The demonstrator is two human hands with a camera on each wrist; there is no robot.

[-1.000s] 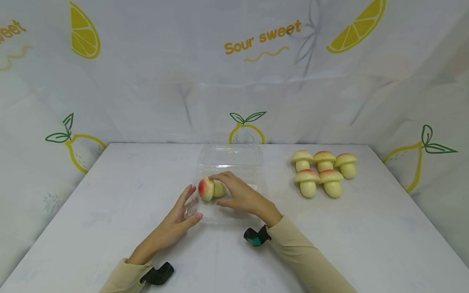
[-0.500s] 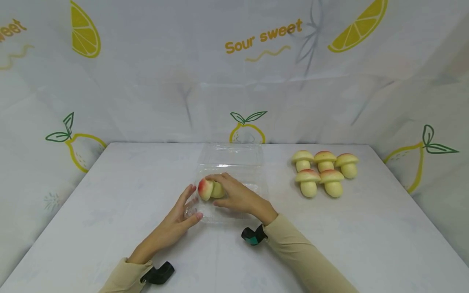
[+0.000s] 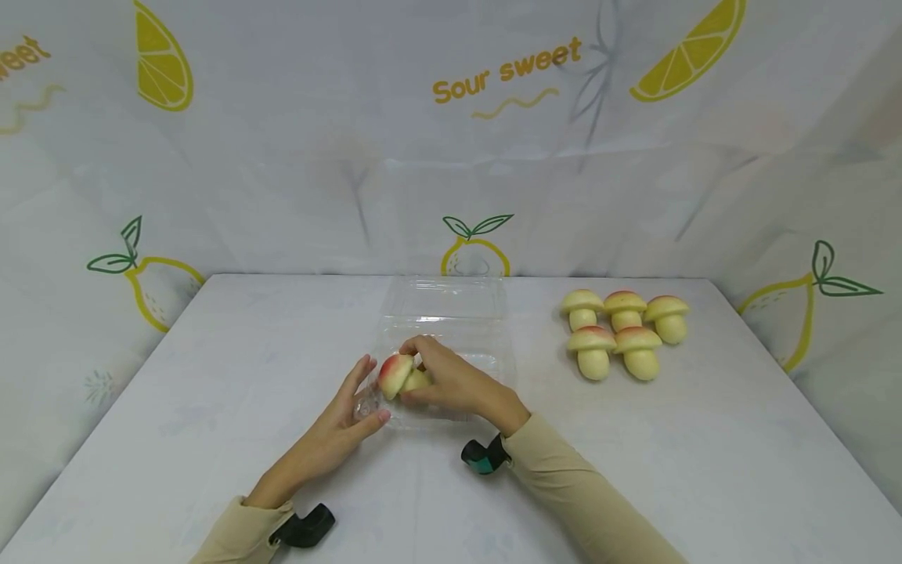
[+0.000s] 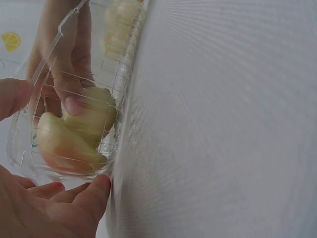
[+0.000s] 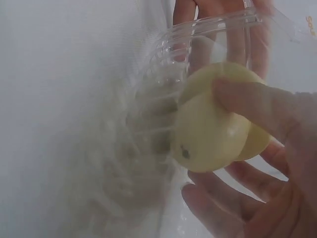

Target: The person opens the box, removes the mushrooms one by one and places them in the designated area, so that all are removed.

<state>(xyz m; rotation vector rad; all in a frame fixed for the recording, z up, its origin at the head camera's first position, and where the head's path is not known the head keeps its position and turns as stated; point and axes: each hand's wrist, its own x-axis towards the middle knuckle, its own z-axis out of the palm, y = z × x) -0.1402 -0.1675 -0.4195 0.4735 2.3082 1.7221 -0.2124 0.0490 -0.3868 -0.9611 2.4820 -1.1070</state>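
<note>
In the head view a clear plastic clamshell box lies with its lid folded back. My right hand grips a mushroom-shaped piece with a red-tinged cap, at the left end of the box. Its thumb presses the pale stem in the right wrist view, where the mushroom hides part of the fingers. My left hand rests against the box's left end, fingers extended and thumb apart. Through the clear wall in the left wrist view, the mushroom sits tilted, cap toward the left hand.
Several more mushrooms lie in two rows at the right back of the white table. Behind the table hangs a pale cloth printed with lemons. Each wrist carries a dark camera mount.
My right hand has shifted slightly left and toward me, and the mushroom has turned and moved lower with it. The left hand has kept its place at the box.
</note>
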